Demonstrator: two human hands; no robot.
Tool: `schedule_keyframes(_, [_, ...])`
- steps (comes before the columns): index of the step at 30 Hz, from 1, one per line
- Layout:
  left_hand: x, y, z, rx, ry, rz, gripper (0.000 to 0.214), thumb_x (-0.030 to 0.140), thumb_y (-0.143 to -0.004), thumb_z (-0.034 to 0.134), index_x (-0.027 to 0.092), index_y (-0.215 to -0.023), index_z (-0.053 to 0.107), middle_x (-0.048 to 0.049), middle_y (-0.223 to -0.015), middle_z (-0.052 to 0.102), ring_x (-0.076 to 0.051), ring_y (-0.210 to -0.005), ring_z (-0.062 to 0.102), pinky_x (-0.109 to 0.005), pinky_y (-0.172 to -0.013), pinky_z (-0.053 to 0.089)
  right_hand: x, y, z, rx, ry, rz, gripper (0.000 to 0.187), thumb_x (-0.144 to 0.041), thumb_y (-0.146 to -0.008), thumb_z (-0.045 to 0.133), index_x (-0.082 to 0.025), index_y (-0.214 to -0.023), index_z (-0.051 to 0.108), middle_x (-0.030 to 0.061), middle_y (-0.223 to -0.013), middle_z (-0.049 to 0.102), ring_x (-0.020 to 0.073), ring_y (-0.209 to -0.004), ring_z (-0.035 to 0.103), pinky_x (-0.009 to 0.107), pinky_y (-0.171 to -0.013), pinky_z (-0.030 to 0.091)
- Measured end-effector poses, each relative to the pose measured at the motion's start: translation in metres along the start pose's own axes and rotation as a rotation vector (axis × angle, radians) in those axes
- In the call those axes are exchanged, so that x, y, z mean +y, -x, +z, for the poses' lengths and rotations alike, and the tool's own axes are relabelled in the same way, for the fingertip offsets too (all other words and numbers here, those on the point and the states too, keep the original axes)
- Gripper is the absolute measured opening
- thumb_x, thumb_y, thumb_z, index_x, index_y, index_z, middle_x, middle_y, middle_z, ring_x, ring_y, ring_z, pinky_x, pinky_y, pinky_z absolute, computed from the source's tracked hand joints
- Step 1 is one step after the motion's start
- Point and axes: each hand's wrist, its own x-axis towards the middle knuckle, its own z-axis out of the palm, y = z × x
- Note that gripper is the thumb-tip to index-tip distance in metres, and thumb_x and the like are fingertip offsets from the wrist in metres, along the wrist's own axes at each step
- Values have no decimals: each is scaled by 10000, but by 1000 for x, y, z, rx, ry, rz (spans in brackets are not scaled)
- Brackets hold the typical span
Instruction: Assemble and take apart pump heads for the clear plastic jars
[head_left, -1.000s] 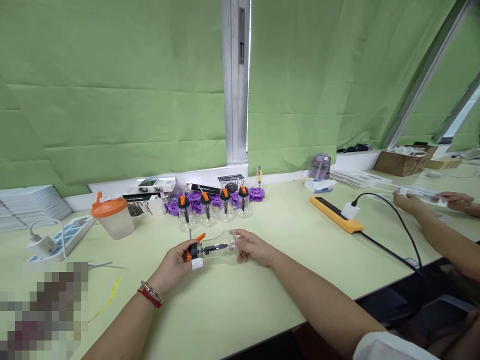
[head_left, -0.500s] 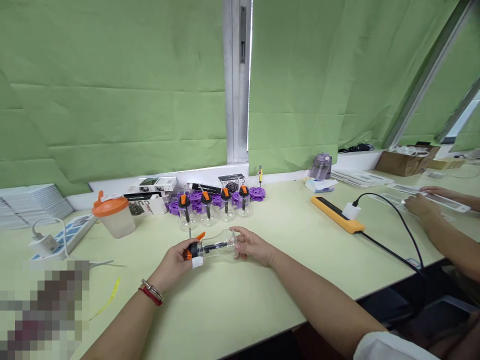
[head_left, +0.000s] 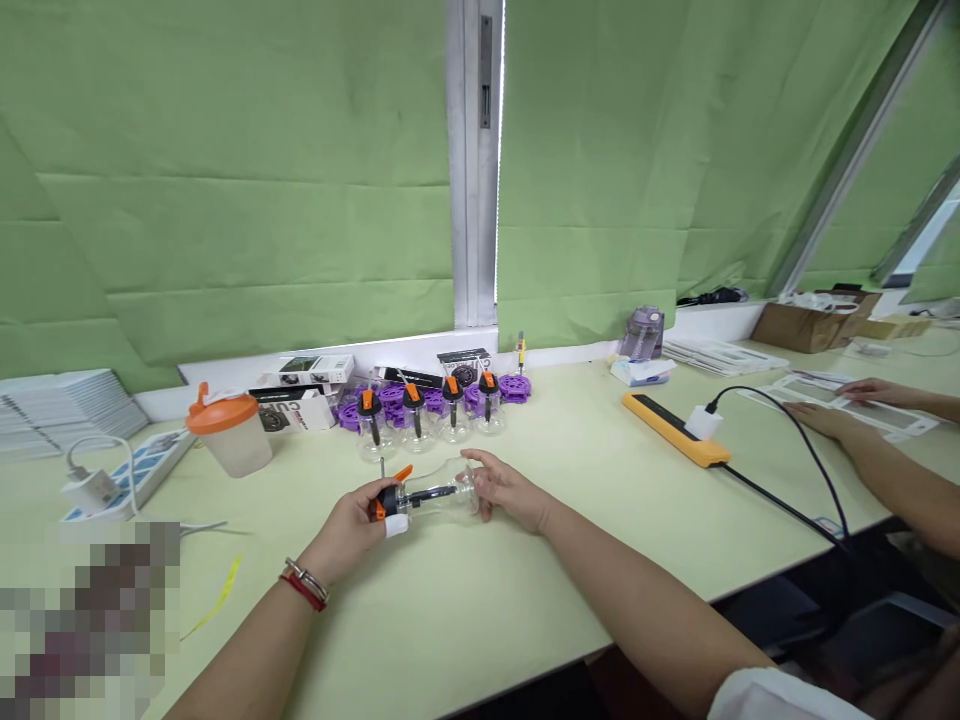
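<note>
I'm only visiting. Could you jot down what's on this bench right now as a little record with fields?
Left hand: grips the black-and-orange cap end of a small clear bottle turned on its side
Right hand: cups that bottle's clear base
Surface: pale yellow-green table
Behind the hands: row of four upright clear bottles with orange-and-black caps; purple plastic parts
Left side: translucent cup with orange lid
Right side: orange power strip; co-worker's hand resting on the table

Worktop (head_left: 480, 600): bottle (head_left: 439, 495) lying at centre between left hand (head_left: 349, 525) and right hand (head_left: 510, 490); row of small bottles (head_left: 427, 425) behind it; lidded cup (head_left: 225, 435) further left; power strip (head_left: 671, 428) to the right.
</note>
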Motion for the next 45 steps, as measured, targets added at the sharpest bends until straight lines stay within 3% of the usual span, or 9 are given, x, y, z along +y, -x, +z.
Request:
schedule_keyframes(5, [1,1,0,-2,-22,7,650,382,-628,753,150,-1207,568,-31,-961,614,-162,-827,550,-276,-779,447,-3,2,0,-16,-39,71,772,-447,-678,737,-255,-1329,370,109,-1198,495,110,-666,618,253,-542,469])
schedule_keyframes(9, [7,2,2,0,-54,2,600,384,-630,747,148,-1158,588,-17,-901,596,-149,-778,530,-263,-729,443,3,-2,1,11,45,74,544,-577,-772,584,-156,-1114,548,40,-811,598,106,-582,575,211,-467,396])
schedule_keyframes(12, [10,3,3,1,-55,4,592,376,-621,751,154,-1148,594,-10,-878,593,-149,-762,528,-262,-711,443,7,-4,1,32,111,53,531,-621,-819,477,-132,-992,588,4,-624,556,101,-547,533,205,-468,381])
schedule_keyframes(16, [8,2,2,13,-51,13,592,363,-615,754,156,-1147,598,-21,-913,604,-160,-792,539,-268,-732,446,5,-2,1,49,28,24,664,-587,-810,527,-217,-1336,361,21,-820,587,110,-584,573,233,-495,434])
schedule_keyframes(21, [1,0,0,34,-54,7,620,397,-622,744,160,-1173,586,-20,-924,618,-161,-791,552,-268,-733,456,-2,2,-1,-37,-29,46,845,-404,-664,768,-301,-1368,313,76,-1157,500,88,-658,608,279,-628,509])
schedule_keyframes(29, [-3,0,1,23,-62,47,588,409,-631,741,157,-1143,600,-30,-945,605,-165,-812,550,-276,-754,458,6,-4,2,-2,31,91,602,-641,-783,515,-154,-1137,497,14,-724,578,89,-503,535,199,-412,400])
schedule_keyframes(32, [-2,-1,2,32,-64,49,576,402,-622,748,161,-1127,612,-24,-921,612,-166,-802,553,-269,-741,457,7,-5,4,17,35,51,588,-630,-789,519,-154,-1134,522,30,-773,572,104,-597,553,206,-453,443])
schedule_keyframes(39, [5,0,2,47,-25,18,602,400,-613,751,146,-1141,610,-39,-925,629,-168,-783,558,-283,-730,463,-1,2,0,-15,-72,26,813,-445,-716,718,-326,-1394,285,78,-1165,472,106,-706,612,293,-608,540])
schedule_keyframes(45, [7,2,6,38,9,23,627,414,-592,767,147,-1138,614,-41,-956,637,-175,-831,564,-294,-774,460,5,-1,-3,-8,-61,86,697,-506,-780,624,-213,-1354,359,42,-879,587,106,-567,596,257,-503,496])
